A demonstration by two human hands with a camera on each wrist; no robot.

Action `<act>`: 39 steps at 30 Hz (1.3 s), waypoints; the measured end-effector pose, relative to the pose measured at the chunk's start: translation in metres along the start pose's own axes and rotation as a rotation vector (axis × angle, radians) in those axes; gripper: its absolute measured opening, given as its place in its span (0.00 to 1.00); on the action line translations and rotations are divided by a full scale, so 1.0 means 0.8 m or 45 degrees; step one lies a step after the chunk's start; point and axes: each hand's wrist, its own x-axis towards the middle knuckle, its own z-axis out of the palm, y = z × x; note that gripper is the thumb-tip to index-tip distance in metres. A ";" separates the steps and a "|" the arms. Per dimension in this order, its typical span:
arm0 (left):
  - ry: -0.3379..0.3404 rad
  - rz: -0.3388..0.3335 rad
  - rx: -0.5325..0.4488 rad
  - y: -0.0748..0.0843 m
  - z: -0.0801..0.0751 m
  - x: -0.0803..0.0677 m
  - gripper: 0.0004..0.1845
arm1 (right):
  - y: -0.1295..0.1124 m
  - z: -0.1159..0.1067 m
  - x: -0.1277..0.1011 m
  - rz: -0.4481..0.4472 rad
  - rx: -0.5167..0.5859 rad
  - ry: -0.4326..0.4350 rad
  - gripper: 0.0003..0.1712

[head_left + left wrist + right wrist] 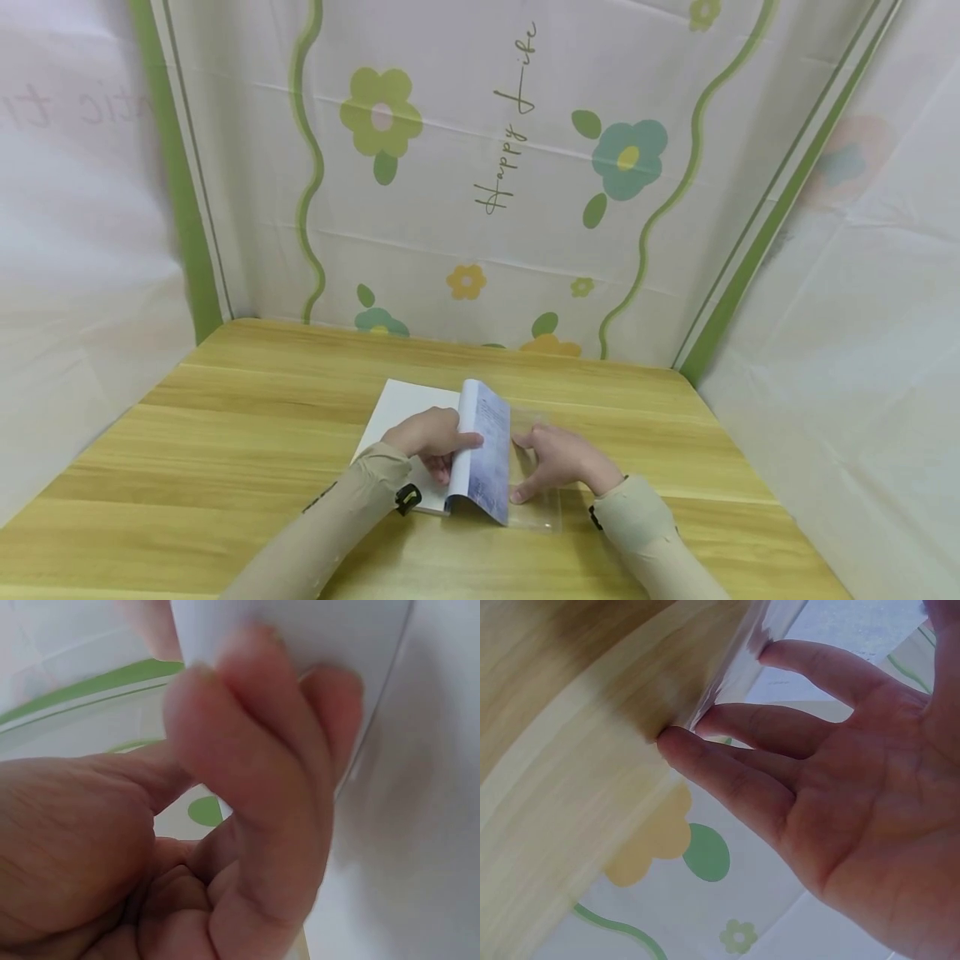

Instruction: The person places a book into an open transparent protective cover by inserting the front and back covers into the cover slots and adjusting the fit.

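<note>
A book with a bluish-purple cover (491, 458) lies on the table, its cover bent up along a curved fold. To the left a white page (401, 404) lies flat. My left hand (431, 435) holds the bent cover, thumb on the printed face and curled fingers behind it; in the left wrist view those fingers (262, 765) press against its white side. A clear plastic book cover (536, 518) extends from the right of the printed cover. Over it my right hand (561, 458) spreads its fingers, with the fingertips (679, 742) touching the plastic in the right wrist view.
The wooden table (187, 467) extends around the book on all sides. Behind it hangs a white flowered curtain (450, 208), with more white fabric (847, 333) at the right and left sides.
</note>
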 end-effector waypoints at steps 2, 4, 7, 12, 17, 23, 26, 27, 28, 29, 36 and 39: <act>0.007 0.001 -0.001 0.000 0.001 0.000 0.21 | -0.001 -0.001 0.000 0.006 -0.005 0.000 0.57; 0.018 -0.002 0.004 0.001 0.003 0.000 0.21 | 0.000 -0.001 0.001 0.017 -0.007 -0.005 0.57; 0.032 -0.011 0.018 0.002 0.005 0.000 0.20 | 0.000 -0.002 0.001 0.028 -0.015 -0.011 0.58; 0.034 -0.040 0.042 0.009 0.005 -0.002 0.19 | 0.000 -0.002 0.001 0.038 -0.025 -0.015 0.58; -0.150 -0.111 0.042 0.012 -0.008 0.004 0.23 | 0.001 -0.002 0.001 0.034 -0.028 -0.007 0.57; -0.449 -0.201 -0.108 0.000 -0.031 0.030 0.31 | 0.002 -0.001 0.001 0.020 -0.049 0.004 0.62; -0.492 -0.214 -0.119 -0.003 -0.035 0.037 0.32 | 0.001 -0.002 0.001 0.023 -0.056 0.006 0.62; -0.502 -0.213 -0.116 -0.004 -0.036 0.038 0.32 | 0.000 -0.003 0.001 0.025 -0.055 0.008 0.61; -0.508 -0.214 -0.117 -0.004 -0.036 0.038 0.31 | 0.000 -0.004 0.001 0.026 -0.056 0.012 0.60; -0.512 -0.215 -0.117 -0.004 -0.036 0.039 0.31 | 0.000 -0.004 0.001 0.029 -0.060 0.014 0.60; -0.486 -0.242 -0.078 0.001 -0.031 0.039 0.29 | 0.001 -0.005 0.001 0.000 -0.098 0.026 0.60; -0.479 -0.270 -0.081 0.002 -0.029 0.039 0.29 | 0.001 -0.003 0.001 -0.012 -0.104 0.025 0.59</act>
